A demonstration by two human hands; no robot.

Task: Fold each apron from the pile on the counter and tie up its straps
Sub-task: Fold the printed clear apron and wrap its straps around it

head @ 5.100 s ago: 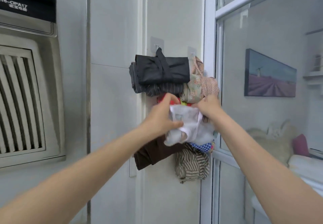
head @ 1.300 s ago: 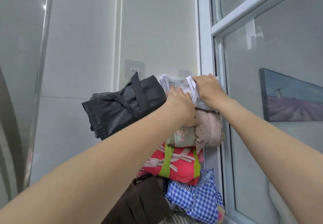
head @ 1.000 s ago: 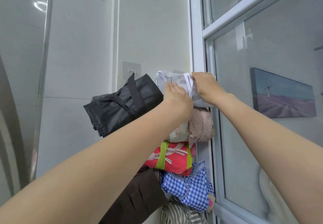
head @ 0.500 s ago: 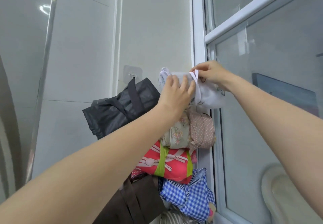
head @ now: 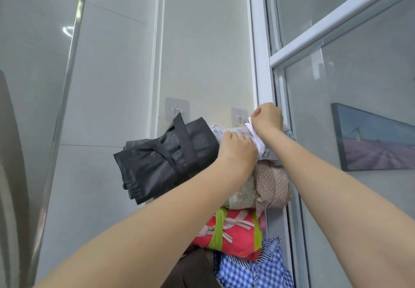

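A folded white apron bundle [head: 233, 131] is held up against the wall just below the right adhesive hook [head: 239, 114]. My right hand [head: 268, 120] pinches its white strap [head: 256, 137] beside that hook. My left hand [head: 235, 150] grips the bundle from below and in front. Most of the bundle is hidden behind my hands.
A black folded apron [head: 166, 157] hangs from the left hook [head: 177, 110]. Below my hands hang tied bundles: a dotted beige one [head: 272, 184], a red one with green straps [head: 233, 231], a blue checked one [head: 253, 269] and a brown one [head: 193, 269]. A white window frame [head: 262, 63] stands at the right.
The white bundle went from low among the hanging aprons up to the right hook. My right hand has moved in to the hook with the strap, and my left hand has closed round the bundle.
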